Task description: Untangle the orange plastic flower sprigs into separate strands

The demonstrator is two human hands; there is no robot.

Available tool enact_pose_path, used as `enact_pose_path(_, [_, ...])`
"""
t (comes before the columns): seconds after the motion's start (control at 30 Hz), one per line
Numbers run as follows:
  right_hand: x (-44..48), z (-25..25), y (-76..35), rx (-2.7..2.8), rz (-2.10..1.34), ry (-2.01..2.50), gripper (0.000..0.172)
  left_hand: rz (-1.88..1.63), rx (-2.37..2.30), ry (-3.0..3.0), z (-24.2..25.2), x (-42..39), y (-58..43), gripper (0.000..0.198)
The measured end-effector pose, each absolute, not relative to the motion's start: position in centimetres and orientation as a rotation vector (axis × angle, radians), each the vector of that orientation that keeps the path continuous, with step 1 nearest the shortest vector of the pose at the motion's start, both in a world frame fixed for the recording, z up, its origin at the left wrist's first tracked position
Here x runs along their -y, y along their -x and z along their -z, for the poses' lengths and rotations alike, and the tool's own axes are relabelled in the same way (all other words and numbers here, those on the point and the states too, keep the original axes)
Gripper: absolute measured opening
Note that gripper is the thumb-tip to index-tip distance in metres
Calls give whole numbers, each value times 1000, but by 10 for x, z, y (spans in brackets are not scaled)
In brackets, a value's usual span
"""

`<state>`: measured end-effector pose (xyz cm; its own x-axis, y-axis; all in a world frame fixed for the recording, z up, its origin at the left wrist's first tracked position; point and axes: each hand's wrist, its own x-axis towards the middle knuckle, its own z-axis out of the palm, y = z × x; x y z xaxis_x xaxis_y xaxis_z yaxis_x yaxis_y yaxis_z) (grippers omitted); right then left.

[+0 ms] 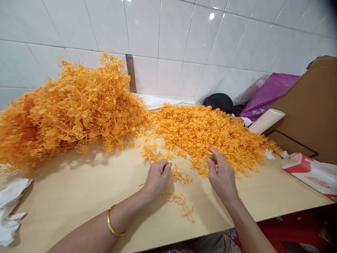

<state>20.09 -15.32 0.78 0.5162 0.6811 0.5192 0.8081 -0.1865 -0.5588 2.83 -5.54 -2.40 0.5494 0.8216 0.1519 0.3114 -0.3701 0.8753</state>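
My left hand (157,175) rests on the light wooden table (79,196) with its fingers curled shut, beside a few small orange plastic flower pieces (180,175). What it holds, if anything, is hidden. My right hand (221,174) hovers at the near edge of a wide heap of loose orange flower pieces (207,131), thumb and fingers pinched together on something too small to name. A bare orange plastic stem (181,202) lies on the table between my wrists. A tall pile of orange branched sprigs (68,109) fills the left side.
Crumpled white paper (12,207) lies at the left edge. A red and white tissue pack (310,172) sits at the right, behind it a brown board (310,109), a cream tube (265,121), a purple bag (268,93) and a black pouch (218,102). A white tiled wall backs the table.
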Motion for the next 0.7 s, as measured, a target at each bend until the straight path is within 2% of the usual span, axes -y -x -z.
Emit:
enact_pose_path(0.23, [144, 5, -154, 1379, -257, 1766, 26, -813, -891, -1785, 21, 57, -28, 29])
enact_pose_path(0.33, [136, 7, -148, 1457, -314, 1789, 19, -796, -873, -1796, 20, 57, -29, 30])
enact_pose_path(0.43, [129, 6, -150, 1404, -237, 1830, 33, -752, -824, -1851, 20, 60, -30, 31])
enact_pose_path(0.57, [126, 4, -163, 1288, 17, 1875, 33, -716, -737, -1962, 20, 65, -33, 32])
enact_pose_path(0.7, [132, -5, -197, 989, 310, 1972, 33, -765, -837, -1972, 21, 62, -31, 32])
